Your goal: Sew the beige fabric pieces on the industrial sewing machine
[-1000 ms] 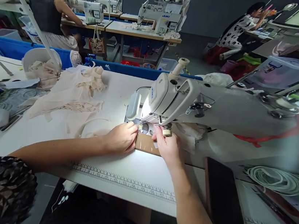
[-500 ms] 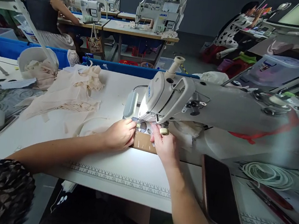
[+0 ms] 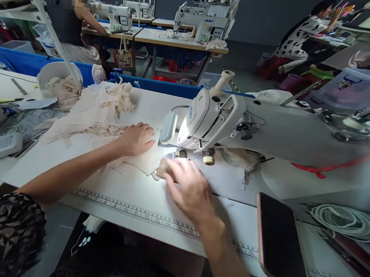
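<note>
Left hand (image 3: 137, 139) flat on cream fabric (image 3: 144, 161), right hand (image 3: 190, 189) covering its edge

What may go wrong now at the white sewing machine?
The right hand lies just before the needle area of the white sewing machine; a fingertip might be pricked. The left hand presses the thin beige cloth, which may bunch. The dark flat phone lies near the table edge and might fall.
</note>
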A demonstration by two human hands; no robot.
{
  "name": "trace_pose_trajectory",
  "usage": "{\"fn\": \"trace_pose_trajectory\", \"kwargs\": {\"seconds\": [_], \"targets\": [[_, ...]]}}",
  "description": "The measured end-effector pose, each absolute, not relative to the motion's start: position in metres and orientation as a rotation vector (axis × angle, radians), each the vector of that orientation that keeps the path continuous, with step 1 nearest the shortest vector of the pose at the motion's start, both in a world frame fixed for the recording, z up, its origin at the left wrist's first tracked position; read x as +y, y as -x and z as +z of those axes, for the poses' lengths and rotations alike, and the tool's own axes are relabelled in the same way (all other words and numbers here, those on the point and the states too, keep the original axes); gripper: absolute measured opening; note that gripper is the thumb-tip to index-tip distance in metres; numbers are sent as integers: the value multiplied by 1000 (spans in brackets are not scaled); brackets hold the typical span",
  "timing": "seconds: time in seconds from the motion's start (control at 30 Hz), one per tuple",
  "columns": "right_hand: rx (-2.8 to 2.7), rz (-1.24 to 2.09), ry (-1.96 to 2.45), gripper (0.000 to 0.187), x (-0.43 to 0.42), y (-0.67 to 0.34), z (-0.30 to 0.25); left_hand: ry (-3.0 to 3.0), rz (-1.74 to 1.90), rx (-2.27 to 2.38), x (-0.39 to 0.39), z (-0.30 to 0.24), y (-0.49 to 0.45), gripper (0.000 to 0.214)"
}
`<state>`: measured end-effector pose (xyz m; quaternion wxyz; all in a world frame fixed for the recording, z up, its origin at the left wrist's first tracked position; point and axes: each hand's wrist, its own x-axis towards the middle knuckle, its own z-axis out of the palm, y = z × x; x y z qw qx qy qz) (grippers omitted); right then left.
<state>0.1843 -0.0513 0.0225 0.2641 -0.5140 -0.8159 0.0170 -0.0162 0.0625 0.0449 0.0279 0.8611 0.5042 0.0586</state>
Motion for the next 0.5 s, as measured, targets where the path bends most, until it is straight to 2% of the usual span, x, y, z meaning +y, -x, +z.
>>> {"fn": "trace_pose_trajectory", "kwargs": {"seconds": [0.07,0.17,0.23,0.27,0.37,0.4,0.5], "targets": [[-2366,-4,1259,43,-63,-161,24,-2554,36,1604,61,53,26,18],[-2464,20,1161,83,-82,-133,15,-2404,18,1475,49,55,39,20],[-2453,23,1149,96,-98,-122,5,-2332,113,1345,39,53,54,21],[-2422,0,1149,90,-107,-120,-1,-2280,168,1278,34,52,64,22],[-2283,-21,1069,38,-139,-118,-13,-1991,209,1109,13,53,112,31],[-2233,57,1011,28,-151,-119,-16,-1870,169,1064,4,56,131,34],[-2038,648,843,25,-184,-122,-23,-1625,21,1005,-35,67,190,38]]}}
